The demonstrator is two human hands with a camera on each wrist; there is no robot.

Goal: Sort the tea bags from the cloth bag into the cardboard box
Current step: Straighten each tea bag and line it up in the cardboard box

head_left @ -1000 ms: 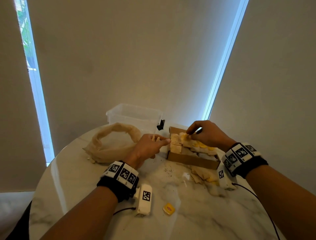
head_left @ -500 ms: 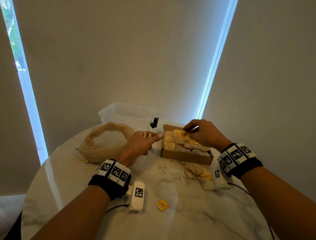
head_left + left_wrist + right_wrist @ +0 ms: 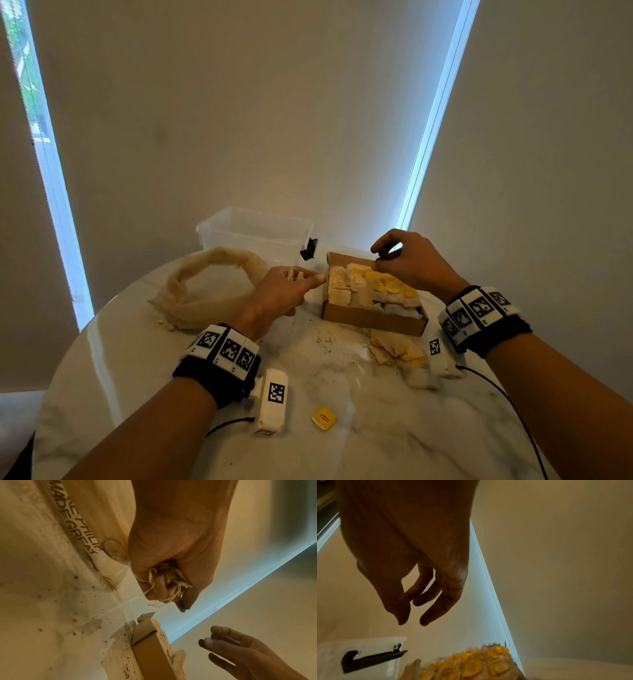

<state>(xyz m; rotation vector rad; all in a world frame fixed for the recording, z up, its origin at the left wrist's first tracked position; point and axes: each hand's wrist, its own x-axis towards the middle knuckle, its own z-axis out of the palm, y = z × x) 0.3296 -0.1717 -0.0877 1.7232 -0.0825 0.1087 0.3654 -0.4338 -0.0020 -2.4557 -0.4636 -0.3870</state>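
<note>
- 2 bare hands hang over a round marble table (image 3: 191, 370), each wrist in a black band with coded white tiles
- Left hand (image 3: 284, 291) is curled round a bundle of tea bags (image 3: 169, 577); in the left wrist view their strings and a yellow tag trail out between the fingers
- That hand sits at 9 o'clock of the cardboard box (image 3: 373, 317), just beside its left wall, forefinger tip near the box corner
- Right hand (image 3: 411, 262) hovers over the far edge of the box at about 12 o'clock, fingers loosely bent, thumb and forefinger close together with nothing between them
- Inside the box lie rows of packed tea bags (image 3: 363, 284), pale pouches with yellow tags on top, directly under the right hand
- Cloth bag (image 3: 202, 294) lies slumped with its mouth open at 9 o'clock of the left hand, near but apart from it
- Loose tea bags (image 3: 397, 349) sit in a small heap on the marble at 6 o'clock of the box, just beside its near wall
- 1 stray yellow tag (image 3: 323, 418) rests nearer the person, at 7 o'clock of the box
- Clear plastic tub (image 3: 253, 229) stands at 11 o'clock of the box, a black clip (image 3: 308, 249) between them
- Dark tea specks dot the marble just before the box
</note>
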